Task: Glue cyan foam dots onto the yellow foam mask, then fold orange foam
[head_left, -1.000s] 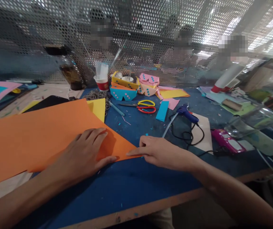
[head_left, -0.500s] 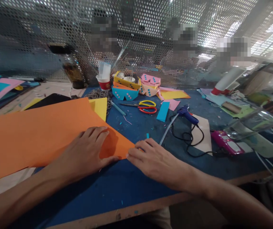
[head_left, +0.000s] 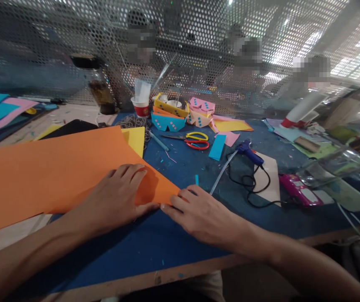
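Two hands: both touch the orange paper (head_left: 57, 167).
Left hand (head_left: 120, 195): loosely spread on the paper, gripping nothing, thumb by the near edge.
Right hand (head_left: 200, 214): fingers partly curled over the pointed corner; cannot tell whether they pinch it.
Orange paper: on the blue table (head_left: 142, 251), left and centre, overlapping a yellow sheet (head_left: 137, 140).
Scissors (head_left: 197, 141): beyond the right hand, left of the glue gun (head_left: 249, 153).

The orange sheet (head_left: 57, 167) runs past the left edge; its right tip hides beneath the right hand (head_left: 199, 214). It partly covers a yellow sheet (head_left: 137, 140) and a black object (head_left: 69, 128). Behind the mesh (head_left: 195, 19), people (head_left: 311, 73) are blurred.
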A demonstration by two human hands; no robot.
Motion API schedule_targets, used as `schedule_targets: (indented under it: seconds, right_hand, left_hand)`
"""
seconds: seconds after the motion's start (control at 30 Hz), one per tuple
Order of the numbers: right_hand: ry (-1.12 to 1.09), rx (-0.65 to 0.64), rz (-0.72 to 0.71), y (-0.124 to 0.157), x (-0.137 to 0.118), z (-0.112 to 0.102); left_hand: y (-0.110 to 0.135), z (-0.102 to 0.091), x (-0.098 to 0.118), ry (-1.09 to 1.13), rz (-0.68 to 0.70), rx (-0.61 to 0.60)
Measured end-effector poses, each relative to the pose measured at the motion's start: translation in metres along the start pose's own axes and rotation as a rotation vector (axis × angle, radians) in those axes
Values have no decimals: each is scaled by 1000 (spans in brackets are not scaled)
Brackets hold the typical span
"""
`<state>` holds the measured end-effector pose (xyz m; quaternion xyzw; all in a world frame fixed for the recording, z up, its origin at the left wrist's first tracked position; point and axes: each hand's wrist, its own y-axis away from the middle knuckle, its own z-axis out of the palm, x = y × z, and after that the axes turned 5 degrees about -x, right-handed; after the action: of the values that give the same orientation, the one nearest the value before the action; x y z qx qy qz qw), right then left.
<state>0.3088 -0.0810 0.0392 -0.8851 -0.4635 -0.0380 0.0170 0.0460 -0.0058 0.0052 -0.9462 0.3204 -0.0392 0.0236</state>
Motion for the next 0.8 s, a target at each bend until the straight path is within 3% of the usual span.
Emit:
schedule_targets:
  seconds: [0.47, 0.8]
  right_hand:
    - [-42, -94, 102, 33, 9, -5]
    - [-83, -17, 216, 63, 12, -7]
  left_hand:
    - [2, 3, -6, 49, -1, -1]
    - [1, 7, -9, 72, 10, 36]
